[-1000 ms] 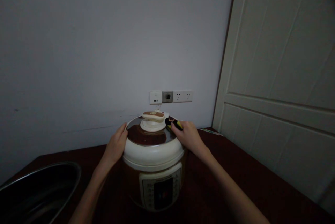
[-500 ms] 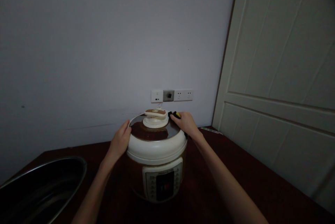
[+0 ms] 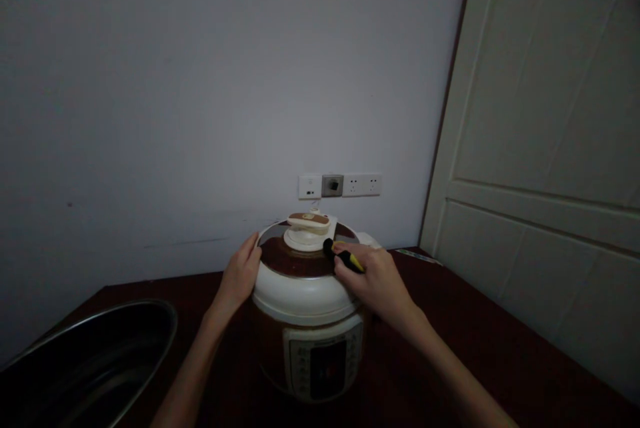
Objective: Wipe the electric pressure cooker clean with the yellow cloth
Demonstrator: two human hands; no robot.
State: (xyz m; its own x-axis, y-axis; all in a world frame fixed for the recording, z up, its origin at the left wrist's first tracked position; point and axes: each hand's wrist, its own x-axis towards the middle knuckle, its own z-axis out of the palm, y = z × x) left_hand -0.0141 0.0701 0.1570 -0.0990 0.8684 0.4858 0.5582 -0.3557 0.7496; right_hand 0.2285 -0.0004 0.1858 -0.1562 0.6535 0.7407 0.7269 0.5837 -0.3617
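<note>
While the left hand [image 3: 240, 276] lies against the left edge of the lid [image 3: 295, 265], its grip wide, fingers spread along the curved rim and closed on nothing, the right hand [image 3: 380, 285] rests on the lid's right side with its grip closed around a slim black-and-yellow tool [image 3: 343, 259]. The tool's dark end points toward the knob [image 3: 309, 232] at the lid's centre. The round electric cooker [image 3: 313, 355] stands on the dark reddish worktop [image 3: 450, 348]. Its lid has a glossy brown top inside a smooth cream plastic ring, and the cream knob is capped in brown. A flat control panel faces the camera. One cooker, one lid, one tool, two hands. One shiny metal basin [image 3: 163, 321], rounded and deep, sits to the left. On the plain matte wall [image 3: 200, 81] are three plates [image 3: 340, 185], two white around one grey. One panelled pale door [image 3: 550, 148] stands at right.
</note>
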